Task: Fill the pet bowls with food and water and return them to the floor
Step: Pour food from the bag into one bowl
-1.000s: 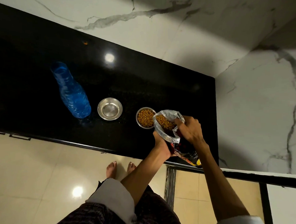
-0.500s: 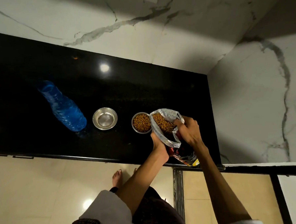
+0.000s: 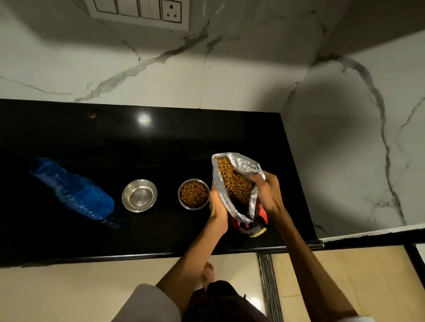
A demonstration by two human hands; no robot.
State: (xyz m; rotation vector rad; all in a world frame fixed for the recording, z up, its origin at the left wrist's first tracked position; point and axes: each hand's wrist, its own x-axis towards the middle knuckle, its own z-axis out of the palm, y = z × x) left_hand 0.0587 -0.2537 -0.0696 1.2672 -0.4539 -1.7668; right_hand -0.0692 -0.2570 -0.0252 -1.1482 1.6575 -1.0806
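Two small steel bowls stand on the black counter (image 3: 63, 245). The left bowl (image 3: 139, 195) is empty and shiny. Brown kibble fills the right bowl (image 3: 194, 194). Just right of it is an open food bag (image 3: 235, 184), silver inside, red and black outside, upright with kibble showing in its mouth. My left hand (image 3: 218, 205) grips the bag's left side. On the bag's right edge near the opening, my right hand (image 3: 267, 192) holds on. A blue plastic water bottle (image 3: 72, 189) stands at the left of the counter.
Marble walls close the counter at the back and right, forming a corner (image 3: 281, 108). A switch panel with a socket (image 3: 140, 9) sits on the back wall. Below the counter edge is beige tiled floor (image 3: 54, 304), with my bare foot (image 3: 208, 271).
The bag has been tipped back upright, away from the kibble bowl, its mouth now pointing up. Both hands stay on it. The camera has tilted up, showing the switch panel.
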